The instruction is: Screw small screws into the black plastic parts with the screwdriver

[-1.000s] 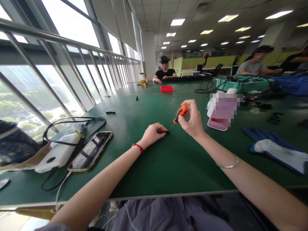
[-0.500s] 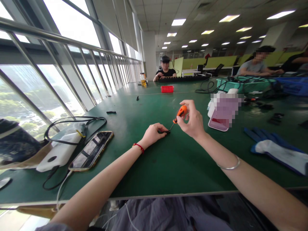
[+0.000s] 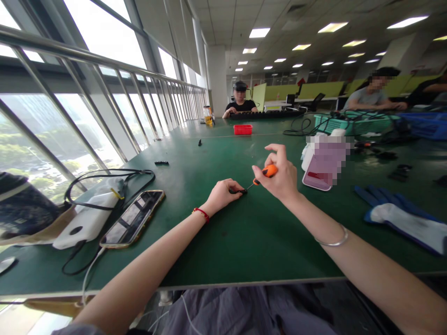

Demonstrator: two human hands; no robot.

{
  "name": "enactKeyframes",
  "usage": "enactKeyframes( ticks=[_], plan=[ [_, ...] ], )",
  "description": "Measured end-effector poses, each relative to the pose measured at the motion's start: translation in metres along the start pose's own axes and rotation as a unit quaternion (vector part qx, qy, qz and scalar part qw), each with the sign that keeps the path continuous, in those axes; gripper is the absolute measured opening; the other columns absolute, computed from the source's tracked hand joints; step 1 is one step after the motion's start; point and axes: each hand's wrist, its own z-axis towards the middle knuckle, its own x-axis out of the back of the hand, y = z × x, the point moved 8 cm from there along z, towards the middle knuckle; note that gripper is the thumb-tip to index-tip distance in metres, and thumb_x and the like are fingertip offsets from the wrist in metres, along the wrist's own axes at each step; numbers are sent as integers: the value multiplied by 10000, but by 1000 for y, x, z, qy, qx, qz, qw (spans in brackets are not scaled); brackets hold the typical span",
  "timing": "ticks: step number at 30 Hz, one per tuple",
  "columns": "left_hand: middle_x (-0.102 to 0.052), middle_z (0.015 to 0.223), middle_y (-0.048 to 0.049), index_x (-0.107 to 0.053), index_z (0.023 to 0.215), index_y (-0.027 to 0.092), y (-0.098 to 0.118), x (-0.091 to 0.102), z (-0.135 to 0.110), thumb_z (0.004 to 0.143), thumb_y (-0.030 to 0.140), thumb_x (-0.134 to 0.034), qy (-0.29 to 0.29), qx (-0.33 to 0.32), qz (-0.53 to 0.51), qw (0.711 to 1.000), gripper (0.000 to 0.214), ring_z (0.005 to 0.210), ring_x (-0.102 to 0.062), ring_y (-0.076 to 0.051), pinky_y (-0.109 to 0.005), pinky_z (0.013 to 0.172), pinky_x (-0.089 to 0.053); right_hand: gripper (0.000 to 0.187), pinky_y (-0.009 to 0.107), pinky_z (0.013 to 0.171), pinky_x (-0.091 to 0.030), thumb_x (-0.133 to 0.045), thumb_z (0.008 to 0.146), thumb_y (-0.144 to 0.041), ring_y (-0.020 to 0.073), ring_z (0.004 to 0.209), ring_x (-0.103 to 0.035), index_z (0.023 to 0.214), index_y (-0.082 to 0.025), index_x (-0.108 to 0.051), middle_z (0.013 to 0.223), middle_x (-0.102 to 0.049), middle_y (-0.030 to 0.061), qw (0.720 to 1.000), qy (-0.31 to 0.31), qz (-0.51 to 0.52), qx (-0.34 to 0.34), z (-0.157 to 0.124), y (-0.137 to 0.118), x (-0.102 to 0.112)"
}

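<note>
My left hand (image 3: pixel 223 193) rests on the green table (image 3: pixel 223 251), its fingers closed on a small black part (image 3: pixel 243 191) held low at the tabletop. Much of that part is hidden by the fingers. In my right hand (image 3: pixel 282 174) lies a screwdriver with an orange and black handle (image 3: pixel 268 171). Its handle leans against the curled fingers, while thumb and index finger stand apart from it. The thin metal shaft slants down to the left, and its tip meets the black part or sits right beside it; I cannot tell which.
Left of my arm are a phone (image 3: pixel 134 218), a white power bank (image 3: pixel 87 218) and a black cable (image 3: pixel 146 174). To the right lie a glove (image 3: pixel 401 216) and a pinkish phone (image 3: pixel 323 163). A red basket (image 3: pixel 242 130) stands farther off; people sit beyond.
The screwdriver has tipped over to the right, so its handle now lies lower in my right hand. My right thumb and index finger have come off the handle. My left hand stays put.
</note>
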Motion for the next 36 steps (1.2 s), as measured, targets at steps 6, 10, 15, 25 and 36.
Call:
enactKeyframes(
  ticks=[6, 10, 15, 25, 36],
  plan=[
    [-663, 802, -22, -731, 844, 187, 0, 0, 0, 712, 192, -632, -3, 0, 12, 1000, 165, 720, -606, -129, -243, 698, -492, 249, 247, 516, -370, -534, 753, -362, 124, 479, -492, 959, -225, -502, 583, -516, -53, 998, -23, 50, 7, -1, -1, -3],
    [-663, 796, -19, -731, 832, 186, 0, 0, 0, 709, 188, -637, 0, 3, 6, 1000, 155, 717, -604, -129, -244, 696, -491, 405, 259, 514, -383, -530, 705, -340, 145, 556, -522, 1081, -223, -432, 711, -569, -24, 997, -8, 61, 40, -1, -5, 1],
    [-659, 790, -19, -731, 834, 179, 0, 0, 0, 710, 177, -637, -1, -1, 3, 1000, 156, 712, -604, -126, -238, 693, -486, 266, 259, 504, -344, -562, 739, -445, 136, 460, -475, 880, -223, -523, 510, -469, -59, 1000, 8, -8, -13, 1, 2, 2],
    [-663, 796, -20, -728, 834, 174, -2, -1, 0, 702, 172, -642, -1, 5, -3, 1000, 158, 710, -609, -123, -234, 695, -495, 432, 252, 496, -368, -561, 700, -374, 152, 561, -537, 1086, -219, -445, 712, -581, -19, 999, -7, 38, 28, 0, 1, 0],
    [-661, 780, -19, -731, 837, 167, -2, 0, 0, 701, 158, -645, 0, 5, -4, 1000, 161, 700, -599, -122, -234, 692, -484, 419, 235, 501, -369, -545, 710, -347, 123, 523, -500, 1094, -222, -432, 708, -567, -40, 997, -31, 70, 20, 0, 0, -5]
  ],
)
